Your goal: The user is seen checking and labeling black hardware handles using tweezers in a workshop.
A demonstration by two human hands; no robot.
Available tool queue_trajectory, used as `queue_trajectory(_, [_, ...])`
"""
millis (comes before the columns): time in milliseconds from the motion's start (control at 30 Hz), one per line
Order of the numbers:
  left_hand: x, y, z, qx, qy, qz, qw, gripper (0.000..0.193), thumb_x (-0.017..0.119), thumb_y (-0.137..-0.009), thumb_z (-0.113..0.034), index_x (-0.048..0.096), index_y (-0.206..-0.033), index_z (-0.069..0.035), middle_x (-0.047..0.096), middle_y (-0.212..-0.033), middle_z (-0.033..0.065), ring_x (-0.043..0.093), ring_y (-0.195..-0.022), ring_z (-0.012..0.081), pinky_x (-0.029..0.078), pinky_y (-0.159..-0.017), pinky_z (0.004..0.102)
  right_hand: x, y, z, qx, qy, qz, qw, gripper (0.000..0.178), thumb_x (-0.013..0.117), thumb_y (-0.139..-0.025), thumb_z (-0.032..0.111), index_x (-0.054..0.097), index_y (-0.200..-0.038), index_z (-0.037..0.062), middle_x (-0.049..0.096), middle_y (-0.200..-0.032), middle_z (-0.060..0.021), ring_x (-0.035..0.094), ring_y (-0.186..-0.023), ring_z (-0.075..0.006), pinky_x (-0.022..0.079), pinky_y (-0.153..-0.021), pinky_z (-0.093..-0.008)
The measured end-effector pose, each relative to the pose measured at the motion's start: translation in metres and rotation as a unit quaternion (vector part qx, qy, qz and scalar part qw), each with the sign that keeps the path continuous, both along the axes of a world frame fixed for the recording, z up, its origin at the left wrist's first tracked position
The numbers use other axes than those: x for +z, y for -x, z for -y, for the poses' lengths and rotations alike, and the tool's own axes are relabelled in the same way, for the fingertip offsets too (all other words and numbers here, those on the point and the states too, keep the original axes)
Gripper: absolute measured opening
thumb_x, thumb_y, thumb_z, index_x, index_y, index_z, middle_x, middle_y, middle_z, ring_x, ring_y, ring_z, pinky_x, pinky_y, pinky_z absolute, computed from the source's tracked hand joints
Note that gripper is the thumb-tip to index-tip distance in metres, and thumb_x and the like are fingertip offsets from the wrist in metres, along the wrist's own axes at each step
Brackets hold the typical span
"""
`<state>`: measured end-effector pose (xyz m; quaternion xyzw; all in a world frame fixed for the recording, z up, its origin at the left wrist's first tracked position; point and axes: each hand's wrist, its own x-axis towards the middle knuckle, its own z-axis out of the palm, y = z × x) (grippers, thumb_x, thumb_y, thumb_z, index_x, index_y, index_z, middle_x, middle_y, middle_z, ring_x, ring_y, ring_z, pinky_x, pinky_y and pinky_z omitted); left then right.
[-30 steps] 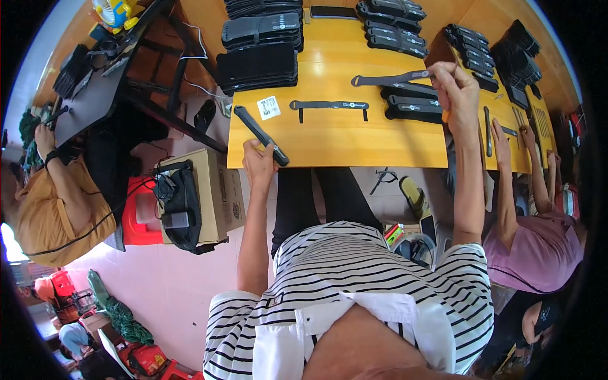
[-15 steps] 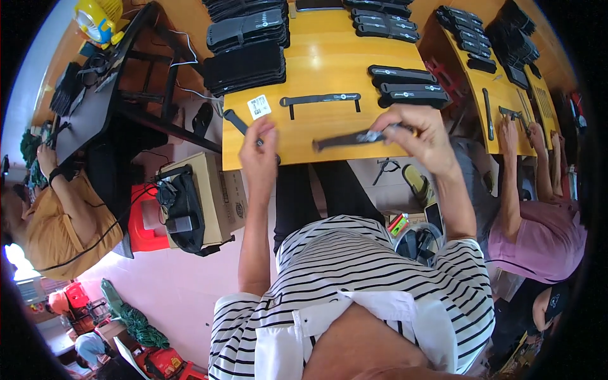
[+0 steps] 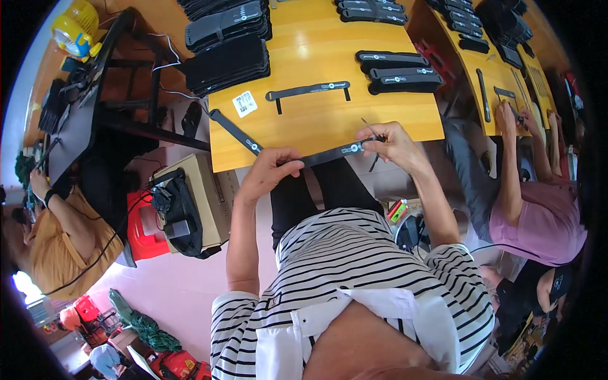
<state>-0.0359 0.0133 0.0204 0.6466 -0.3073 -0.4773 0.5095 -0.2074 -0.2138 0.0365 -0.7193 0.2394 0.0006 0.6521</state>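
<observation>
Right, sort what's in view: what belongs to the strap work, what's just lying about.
Seemingly strap work:
dark strap held between left hand and right hand
slim pointed tool at right hand
stacked straps

Seemingly lying about:
cardboard box
black bag
dark slipper

Here's the flat black strap, stretched out crosswise between the two hands, its left end in the pinch of the left hand, its right end at the fingers of the right hand. It runs nearly straight, right end sitting a little farther from the body, overlapping the near edge of the yellow table in this view. White print and a pale round mark show towards the right end. And there's the slim pointed tool in that right hand, tip angled away and leftward past the strap, its grip mostly covered by fingers.
</observation>
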Motion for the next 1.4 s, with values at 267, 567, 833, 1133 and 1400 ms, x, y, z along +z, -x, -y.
queue_trajectory(267, [-0.012,-0.029,0.004,0.132,-0.023,0.032,0.99,0.01,0.064,-0.079,-0.008,0.062,-0.082,0.002,0.06,-0.066,0.0039,0.057,-0.057,0.009,0.046,-0.054,0.0199,-0.035,-0.021,0.018,-0.077,-0.05,-0.045,0.995,0.014,0.069,-0.075,0.012,0.063,-0.08,0.0005,0.059,-0.061,-0.0038,0.044,-0.042,-0.0037,0.029,-0.036,-0.0159])
queue_trajectory(567, [-0.026,-0.066,0.026,0.228,-0.026,-0.028,0.973,0.013,0.06,-0.084,-0.012,0.063,-0.087,0.0,0.06,-0.067,0.0029,0.057,-0.059,0.0088,0.045,-0.054,0.0189,-0.055,-0.051,0.038,-0.129,-0.189,0.027,0.973,0.009,0.063,-0.08,0.01,0.059,-0.082,0.0023,0.058,-0.061,-0.0037,0.039,-0.039,-0.002,0.026,-0.034,-0.0147])
queue_trajectory(833, [-0.041,-0.092,0.056,0.282,-0.046,0.023,0.958,0.01,0.063,-0.081,-0.011,0.062,-0.079,-0.001,0.057,-0.061,0.001,0.05,-0.051,0.0055,0.04,-0.048,0.017,-0.066,-0.087,0.053,-0.199,-0.087,0.026,0.976,0.011,0.065,-0.078,0.011,0.06,-0.075,0.0019,0.054,-0.057,-0.0016,0.04,-0.04,-0.0045,0.026,-0.035,-0.0177])
queue_trajectory(1133, [-0.067,-0.104,0.064,0.3,-0.037,0.062,0.951,0.009,0.066,-0.078,-0.008,0.062,-0.076,-0.001,0.053,-0.056,0.0001,0.046,-0.046,0.0051,0.034,-0.042,0.0176,-0.086,-0.098,0.059,-0.209,-0.019,0.03,0.977,0.009,0.061,-0.082,0.011,0.058,-0.076,0.0036,0.053,-0.058,0.0011,0.04,-0.041,-0.0027,0.028,-0.035,-0.0167])
queue_trajectory(1400, [-0.069,-0.105,0.069,0.305,-0.076,0.098,0.944,0.01,0.067,-0.078,-0.009,0.06,-0.077,-0.001,0.054,-0.058,-0.0002,0.046,-0.045,0.0057,0.033,-0.041,0.0184,-0.086,-0.101,0.056,-0.224,0.038,0.006,0.974,0.01,0.062,-0.081,0.011,0.057,-0.077,0.0032,0.052,-0.056,0.0012,0.042,-0.042,-0.0031,0.03,-0.036,-0.0172])
